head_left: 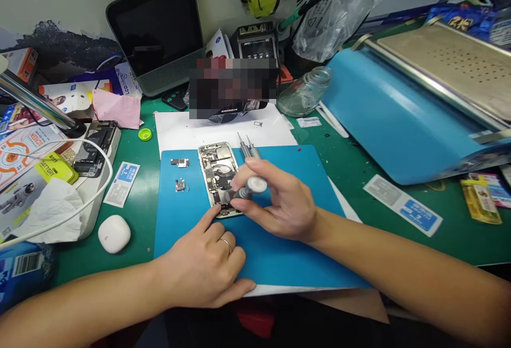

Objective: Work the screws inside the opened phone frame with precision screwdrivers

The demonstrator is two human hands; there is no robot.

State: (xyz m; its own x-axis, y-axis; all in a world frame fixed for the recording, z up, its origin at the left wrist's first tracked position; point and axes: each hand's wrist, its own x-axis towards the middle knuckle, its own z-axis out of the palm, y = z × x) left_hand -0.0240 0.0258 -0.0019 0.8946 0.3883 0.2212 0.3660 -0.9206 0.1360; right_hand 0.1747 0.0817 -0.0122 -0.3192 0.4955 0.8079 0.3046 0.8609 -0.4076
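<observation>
An opened phone [217, 175] with its insides showing lies on a blue mat [275, 252]. My right hand [279, 199] is closed around a grey screwdriver [249, 188], whose tip points down onto the phone's lower part. My left hand [203, 263] rests on the mat with its index finger stretched out to the phone's bottom edge; the other fingers are curled. Two more screwdrivers [248, 146] lie just right of the phone. Small metal parts [179, 163] sit on the mat to the phone's left.
A blue machine [399, 119] fills the right side. A glass jar [305, 92], a dark tablet-like screen [159, 29] and a white earbud case [114, 233] stand around the mat. Boxes, tissue, a white cable and another opened phone [93, 146] crowd the left.
</observation>
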